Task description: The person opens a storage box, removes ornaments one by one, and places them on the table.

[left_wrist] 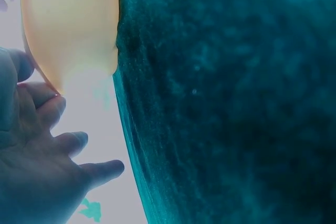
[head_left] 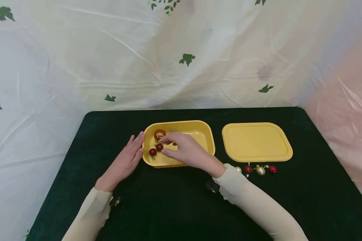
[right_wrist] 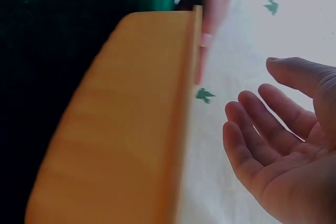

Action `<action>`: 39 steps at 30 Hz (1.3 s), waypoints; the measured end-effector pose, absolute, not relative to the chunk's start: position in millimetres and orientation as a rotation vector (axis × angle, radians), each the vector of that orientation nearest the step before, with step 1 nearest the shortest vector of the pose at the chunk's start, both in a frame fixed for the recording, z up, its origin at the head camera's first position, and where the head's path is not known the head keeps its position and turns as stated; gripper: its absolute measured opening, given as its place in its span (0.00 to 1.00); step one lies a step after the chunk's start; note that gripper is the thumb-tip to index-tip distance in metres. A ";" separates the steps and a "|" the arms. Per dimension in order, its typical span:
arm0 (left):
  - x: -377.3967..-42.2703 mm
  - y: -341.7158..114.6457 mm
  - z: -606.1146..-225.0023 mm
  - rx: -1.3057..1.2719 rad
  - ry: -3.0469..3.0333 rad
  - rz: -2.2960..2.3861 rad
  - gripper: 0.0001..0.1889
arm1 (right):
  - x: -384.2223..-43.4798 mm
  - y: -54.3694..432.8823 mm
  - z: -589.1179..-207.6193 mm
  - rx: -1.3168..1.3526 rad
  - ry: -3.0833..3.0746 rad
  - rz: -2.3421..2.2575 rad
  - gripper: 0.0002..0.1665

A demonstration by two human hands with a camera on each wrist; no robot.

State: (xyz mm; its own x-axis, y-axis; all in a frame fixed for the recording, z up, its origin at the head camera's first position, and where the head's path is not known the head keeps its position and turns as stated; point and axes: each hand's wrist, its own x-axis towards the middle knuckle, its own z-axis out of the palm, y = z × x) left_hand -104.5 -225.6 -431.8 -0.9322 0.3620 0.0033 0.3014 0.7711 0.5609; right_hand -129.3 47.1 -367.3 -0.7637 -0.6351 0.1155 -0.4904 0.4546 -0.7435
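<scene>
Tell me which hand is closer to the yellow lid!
The right hand: it is over the yellow box, left of the lid; the left hand is at the box's left end, farther away.

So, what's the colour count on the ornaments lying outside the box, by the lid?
Red ornaments: 2
Gold ornaments: 2
Total: 4 in view; the right sleeve partly covers one gold one and could hide more.
</scene>
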 end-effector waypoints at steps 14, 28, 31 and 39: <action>-104.5 -225.3 -432.8 0.517 2.858 0.881 0.31 | -151.7 13.5 -396.9 -0.845 2.534 -0.990 0.22; -104.0 -223.7 -431.3 0.510 2.863 0.864 0.31 | -162.4 2.9 -408.0 -0.830 2.479 -0.878 0.22; -103.9 -223.9 -431.8 0.508 2.866 0.861 0.31 | -163.1 2.4 -409.6 -0.831 2.468 -0.867 0.21; -104.3 -224.3 -432.9 0.497 2.868 0.856 0.31 | -165.3 1.7 -414.1 -0.835 2.496 -0.809 0.19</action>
